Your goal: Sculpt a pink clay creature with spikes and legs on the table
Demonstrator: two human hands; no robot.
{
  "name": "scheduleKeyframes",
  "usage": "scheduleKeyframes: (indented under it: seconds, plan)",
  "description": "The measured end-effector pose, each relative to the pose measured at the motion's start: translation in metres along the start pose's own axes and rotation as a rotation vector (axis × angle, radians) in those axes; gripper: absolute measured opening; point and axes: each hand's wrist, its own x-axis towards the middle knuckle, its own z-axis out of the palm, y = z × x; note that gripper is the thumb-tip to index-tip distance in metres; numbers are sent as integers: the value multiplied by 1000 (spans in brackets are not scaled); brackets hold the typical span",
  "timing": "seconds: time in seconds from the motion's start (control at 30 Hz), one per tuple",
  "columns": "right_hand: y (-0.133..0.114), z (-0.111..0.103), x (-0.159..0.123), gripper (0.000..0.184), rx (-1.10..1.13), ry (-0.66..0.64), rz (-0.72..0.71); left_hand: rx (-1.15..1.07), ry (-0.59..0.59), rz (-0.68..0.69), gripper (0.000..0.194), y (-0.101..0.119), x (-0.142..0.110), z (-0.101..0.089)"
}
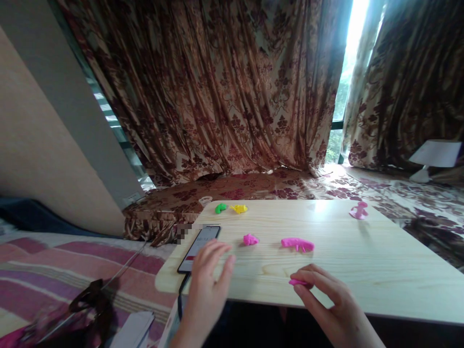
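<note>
We located the small pink piece (297, 282) just above the near edge of the light wood-grain table (391, 275). The right hand (331, 296) gripped it between thumb and index finger, with one end exposed toward the left. We could not identify its full shape, since the fingertips covered part of it.

The left hand (208, 280) held nothing; its fingers were parted and lightly curved. It overlapped the lower part of the smartphone (203, 243) in our view, and we could not tell whether it touched the phone.

We judged the step in hand to be the holding and positioning of the small piece, with the left hand free. As we assessed it, any next move called for a steady, light pinch and a clear view of the exposed end; a two-handed operation would also have required bringing the left fingers across.

Beyond the right hand we noted a long pink piece with short projections (297, 244), lying on its side, and to its left a lumpy pink piece (250, 239). Near the far edge lay a green curved piece (220, 208) and, just beside it, a yellow piece (239, 209). A pink figure on a base (359, 211) stood at the far right. Behind the table we observed patterned curtains (232, 96).
</note>
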Motion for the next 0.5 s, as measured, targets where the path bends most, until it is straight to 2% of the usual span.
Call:
scheduleKeyframes:
  seconds: [0.1, 0.2, 0.33, 0.5]
  plan:
    - [-6, 0, -1, 11, 29, -16, 5, -246, -66, 147, 26, 61, -17, 9]
    - [-11, -4, -4, 13, 65, -29, 19, -332, -38, 266, 34, 94, -25, 16]
    - [-12, -9, -6, 15, 109, -1, 8, -320, -42, 349, 29, 99, -17, 21]
    - [-12, -13, -9, 22, 136, -37, 26, -314, -41, 347, 29, 97, -13, 26]
